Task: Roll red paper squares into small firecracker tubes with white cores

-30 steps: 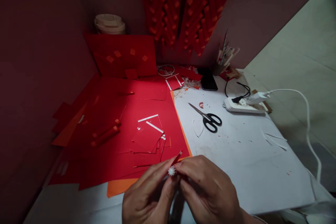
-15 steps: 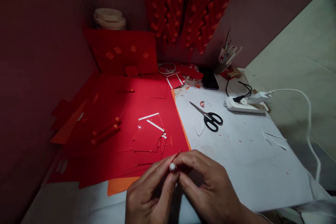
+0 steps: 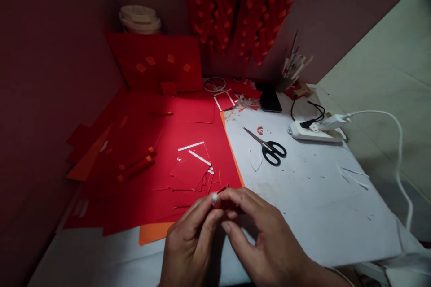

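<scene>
The left hand (image 3: 189,235) partly hides the white-tipped piece (image 3: 216,199); the top edge crops red hangings (image 3: 217,6).

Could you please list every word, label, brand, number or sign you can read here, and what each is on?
None can be read.
Held piece: no writing shows.
Scissors: no legible mark.
Phone: no text shows.
Power strip: any markings are too small to read.

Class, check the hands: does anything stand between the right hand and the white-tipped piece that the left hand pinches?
Nothing visible does. The right hand has its index fingertip close beside the white-tipped piece in the left hand; the scissors lie farther off, clear of both hands.
</scene>
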### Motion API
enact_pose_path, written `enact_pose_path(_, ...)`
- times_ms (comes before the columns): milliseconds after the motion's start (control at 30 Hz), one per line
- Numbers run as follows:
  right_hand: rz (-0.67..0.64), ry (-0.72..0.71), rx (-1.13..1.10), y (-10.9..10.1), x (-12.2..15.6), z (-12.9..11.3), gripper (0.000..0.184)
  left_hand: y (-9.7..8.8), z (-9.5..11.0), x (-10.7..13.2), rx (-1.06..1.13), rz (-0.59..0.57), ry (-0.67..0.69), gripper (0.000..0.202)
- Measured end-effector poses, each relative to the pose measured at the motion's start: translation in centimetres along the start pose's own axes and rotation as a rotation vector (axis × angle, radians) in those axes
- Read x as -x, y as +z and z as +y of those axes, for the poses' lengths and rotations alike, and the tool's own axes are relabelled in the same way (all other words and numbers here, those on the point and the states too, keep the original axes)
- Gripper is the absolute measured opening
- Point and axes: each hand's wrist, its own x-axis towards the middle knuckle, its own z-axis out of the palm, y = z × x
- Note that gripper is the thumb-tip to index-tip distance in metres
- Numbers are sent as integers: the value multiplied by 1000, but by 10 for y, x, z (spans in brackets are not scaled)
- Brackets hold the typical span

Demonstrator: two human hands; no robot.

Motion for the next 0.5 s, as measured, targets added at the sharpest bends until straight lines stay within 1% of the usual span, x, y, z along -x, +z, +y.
enact_pose_path(200,-68,-18,-47,-4,3,0,57,3,-3,1,-61,8,-48,22)
enact_pose_path(333,-98,-39,-37,-7,5,1,64,2,-4,2,-109,16,13,22)
enact_pose_path(400,-129,17,-67,-10,4,-1,64,1,-4,2,-182,25,62,22)
enact_pose_path(500,-195,171,-138,-14,1,-5,66,0,-2,1,-280,22,124,21)
